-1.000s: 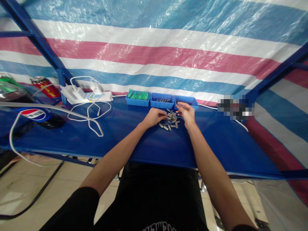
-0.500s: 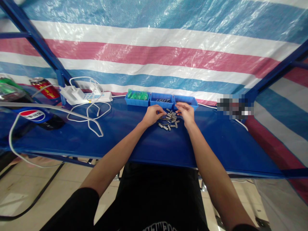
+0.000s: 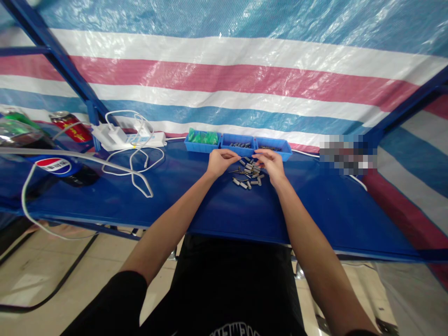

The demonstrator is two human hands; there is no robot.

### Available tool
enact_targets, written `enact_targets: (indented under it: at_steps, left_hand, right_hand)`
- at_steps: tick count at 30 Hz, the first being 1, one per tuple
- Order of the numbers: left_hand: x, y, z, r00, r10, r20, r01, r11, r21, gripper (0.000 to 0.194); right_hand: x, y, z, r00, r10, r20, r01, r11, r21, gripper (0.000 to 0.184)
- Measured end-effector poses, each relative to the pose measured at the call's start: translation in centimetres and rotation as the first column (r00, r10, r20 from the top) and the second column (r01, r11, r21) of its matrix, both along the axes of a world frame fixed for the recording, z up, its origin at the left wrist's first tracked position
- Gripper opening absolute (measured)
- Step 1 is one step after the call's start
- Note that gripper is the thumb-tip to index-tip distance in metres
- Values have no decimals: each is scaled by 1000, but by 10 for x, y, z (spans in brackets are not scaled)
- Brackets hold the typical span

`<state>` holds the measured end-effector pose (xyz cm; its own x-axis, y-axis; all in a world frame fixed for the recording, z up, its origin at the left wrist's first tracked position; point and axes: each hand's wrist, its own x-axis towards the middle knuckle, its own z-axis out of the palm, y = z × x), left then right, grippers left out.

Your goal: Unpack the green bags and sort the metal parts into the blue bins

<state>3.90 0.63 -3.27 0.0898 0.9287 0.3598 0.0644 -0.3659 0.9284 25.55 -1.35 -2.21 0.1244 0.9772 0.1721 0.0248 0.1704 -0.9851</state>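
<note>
Small grey metal cylinders (image 3: 250, 170) and a few thin pins lie in a loose pile on the blue table. At the pile's upper left, my left hand (image 3: 221, 161) has thumb and fingers pinched together; anything between the tips is too small to name. Over the pile's right side, my right hand (image 3: 270, 164) is bent inward with its fingertips close together near the parts, and what they hold cannot be made out. Just behind the hands stands a blue bin with metal cylinders (image 3: 240, 145). Right of it is a bin with small dark parts (image 3: 276, 145).
A third bin holds green pieces (image 3: 203, 137) at the left end of the row. Farther left are a white power strip (image 3: 147, 140) with tangled cables, a red can (image 3: 72, 127) and a lying Pepsi bottle (image 3: 59, 165). A blurred patch (image 3: 346, 154) sits at right.
The whole view has shifted slightly. My left fingers have straightened into a longer pinch and point more to the right. My right hand stays over the right side of the pile.
</note>
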Motion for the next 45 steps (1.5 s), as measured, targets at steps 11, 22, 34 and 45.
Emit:
enact_targets:
  at_steps: [11,22,34,45]
  left_hand:
    - [0,3,-4,993,-119,-12,119,992,-32,41]
    - [4,-4,0,941,-82,-328,142,976,164,40]
    - [-24,0,10,682,-71,-728,285,942,175,12]
    - [-24,3,2,661,-41,-750,276,942,193,8]
  right_hand:
    - [-7,-12,10,982,187,6,-187,982,-4,41]
    - [-8,-11,6,972,236,-3,-236,972,-9,33]
    - [13,8,-1,987,-156,-23,158,976,152,47]
    - [13,14,-16,986,-132,97,117,982,151,48]
